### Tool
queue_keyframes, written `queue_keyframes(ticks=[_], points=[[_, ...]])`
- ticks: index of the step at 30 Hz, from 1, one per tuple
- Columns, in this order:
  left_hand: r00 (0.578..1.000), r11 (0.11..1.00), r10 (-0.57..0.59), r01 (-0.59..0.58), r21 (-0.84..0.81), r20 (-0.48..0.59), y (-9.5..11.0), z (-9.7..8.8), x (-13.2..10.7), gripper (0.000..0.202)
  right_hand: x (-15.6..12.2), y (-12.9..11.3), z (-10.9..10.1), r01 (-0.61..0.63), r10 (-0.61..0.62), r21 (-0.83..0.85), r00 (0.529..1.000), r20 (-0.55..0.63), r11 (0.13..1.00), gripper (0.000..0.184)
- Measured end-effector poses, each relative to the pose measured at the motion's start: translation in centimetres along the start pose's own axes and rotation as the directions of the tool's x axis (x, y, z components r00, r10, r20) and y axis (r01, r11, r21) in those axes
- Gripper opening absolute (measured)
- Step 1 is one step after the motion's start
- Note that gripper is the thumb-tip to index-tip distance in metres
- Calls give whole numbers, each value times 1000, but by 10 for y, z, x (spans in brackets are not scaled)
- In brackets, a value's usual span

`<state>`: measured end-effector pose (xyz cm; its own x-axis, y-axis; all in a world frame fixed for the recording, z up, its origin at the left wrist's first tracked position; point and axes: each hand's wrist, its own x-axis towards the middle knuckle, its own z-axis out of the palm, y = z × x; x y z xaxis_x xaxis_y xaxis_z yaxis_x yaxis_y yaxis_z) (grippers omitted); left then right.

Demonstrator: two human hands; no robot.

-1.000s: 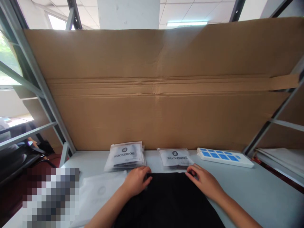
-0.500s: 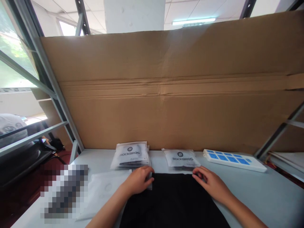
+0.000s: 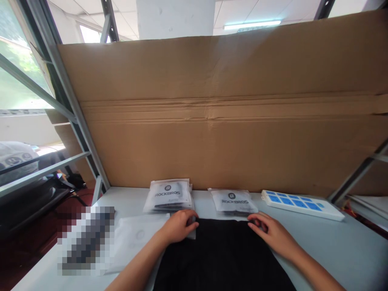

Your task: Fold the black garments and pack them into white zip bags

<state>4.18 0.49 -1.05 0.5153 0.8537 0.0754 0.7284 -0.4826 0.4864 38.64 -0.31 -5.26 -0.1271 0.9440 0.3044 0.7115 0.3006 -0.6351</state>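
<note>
black cloth [image 3: 220,256], left hand [image 3: 178,226] and right hand [image 3: 269,233] on its top corners, fingers half curled, no real grip, just pinning it flat

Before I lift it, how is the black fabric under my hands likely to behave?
It will probably be floppy, since the black fabric lies flat in soft ripples. It likely weighs little for its size, though that is hard to judge from here. It may slide easily if pushed, as the pale tabletop looks smooth.
</note>
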Motion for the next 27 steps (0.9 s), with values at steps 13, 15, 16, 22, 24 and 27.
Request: queue_keyframes(ticks=[13, 15, 16, 22, 24, 27], points=[[995, 958, 86, -98, -269, -57, 18, -24, -3, 9, -6, -13, -38, -42, 25, 213, 996, 81, 976, 36], [987, 943, 163, -160, -292, -16, 28, -34, -11, 10, -15, -20, -53, -62, 26, 243, 989, 149, 968, 33], [978, 934, 209, -197, -297, 8, 33, -38, -17, 12, -22, -24, -60, -76, 29, 247, 981, 190, 966, 30], [915, 930, 351, -318, -185, 196, 51, -28, -58, 28, -77, -31, -66, -10, -42, 140, 931, 362, 990, 9], [909, 940, 339, -319, -119, 243, 54, -22, -69, 34, -93, -30, -59, 17, -44, 75, 927, 372, 997, 10], [919, 951, 309, -297, -84, 244, 61, -26, -82, 42, -111, -29, -53, 45, -51, 24, 941, 334, 999, 14]])
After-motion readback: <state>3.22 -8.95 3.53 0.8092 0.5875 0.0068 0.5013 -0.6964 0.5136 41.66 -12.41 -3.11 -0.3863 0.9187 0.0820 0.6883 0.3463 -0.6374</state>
